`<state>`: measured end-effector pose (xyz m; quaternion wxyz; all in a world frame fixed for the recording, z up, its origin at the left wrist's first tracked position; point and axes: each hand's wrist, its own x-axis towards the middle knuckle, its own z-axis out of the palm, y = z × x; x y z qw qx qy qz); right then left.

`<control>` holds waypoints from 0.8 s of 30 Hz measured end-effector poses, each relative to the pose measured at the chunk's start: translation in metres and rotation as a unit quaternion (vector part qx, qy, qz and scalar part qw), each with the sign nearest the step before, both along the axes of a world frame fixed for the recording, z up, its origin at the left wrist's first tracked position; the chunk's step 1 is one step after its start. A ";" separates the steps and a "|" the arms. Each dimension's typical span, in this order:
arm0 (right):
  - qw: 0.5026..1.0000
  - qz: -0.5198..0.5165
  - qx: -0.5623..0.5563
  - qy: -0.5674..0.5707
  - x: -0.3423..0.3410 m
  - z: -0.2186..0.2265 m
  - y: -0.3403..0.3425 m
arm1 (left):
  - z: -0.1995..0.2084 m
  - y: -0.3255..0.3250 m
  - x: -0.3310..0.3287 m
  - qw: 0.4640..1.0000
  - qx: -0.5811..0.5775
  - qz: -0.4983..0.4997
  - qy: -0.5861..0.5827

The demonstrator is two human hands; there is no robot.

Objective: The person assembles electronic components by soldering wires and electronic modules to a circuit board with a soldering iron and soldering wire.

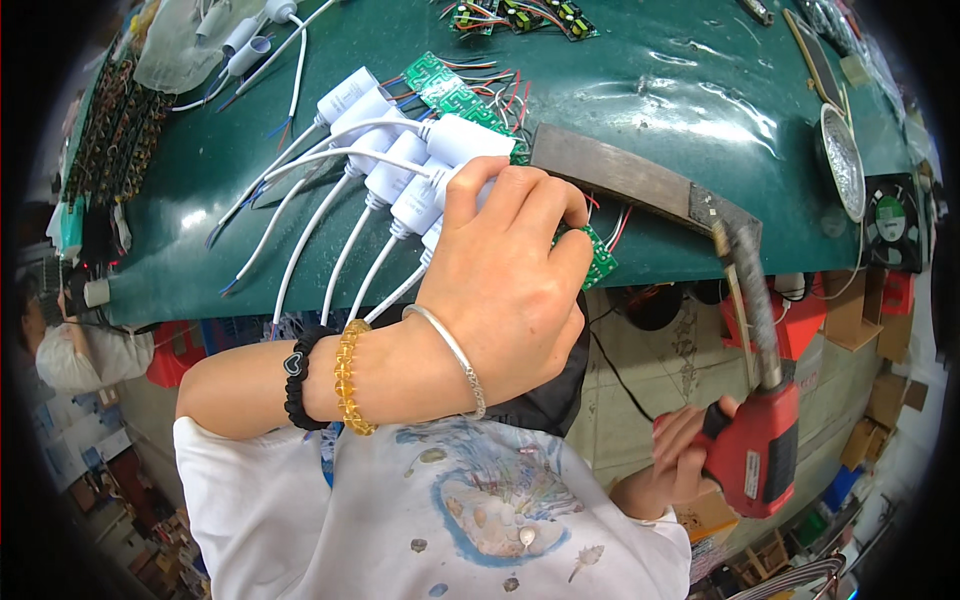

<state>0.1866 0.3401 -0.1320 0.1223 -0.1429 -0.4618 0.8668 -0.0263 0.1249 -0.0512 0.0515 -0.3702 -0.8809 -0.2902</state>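
My left hand (515,260) is closed, its fingers curled down at the end of a row of white plastic cylinder housings (400,165) with white cables. What its fingertips grip is hidden beneath the hand. A green circuit board (600,262) with red and white wires pokes out just right of those fingers, and more green boards (450,92) lie behind the housings. My right hand (683,455), low at the right, is wrapped round the handle of a red soldering gun (750,455). The gun's metal barrel points up, its tip near the right end of a dark metal bar (620,175).
All this lies on a shiny green-topped table (640,80). Further housings (245,55) and populated boards (520,15) are at the back. To the right are a foil-like dish (840,160) and a black fan (893,222). Red bins and cardboard boxes (855,325) stand below the edge.
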 end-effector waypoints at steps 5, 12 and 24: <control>0.894 -0.117 0.429 -0.048 -0.077 0.037 -0.024 | -0.003 0.004 0.000 1.000 -0.008 -0.008 0.001; 0.700 -0.209 0.671 0.126 -0.164 0.036 -0.018 | -0.001 0.001 0.000 1.000 -0.007 -0.004 0.008; 0.566 -0.112 0.797 0.179 -0.198 0.040 -0.018 | 0.020 -0.021 0.010 0.994 -0.097 0.012 0.049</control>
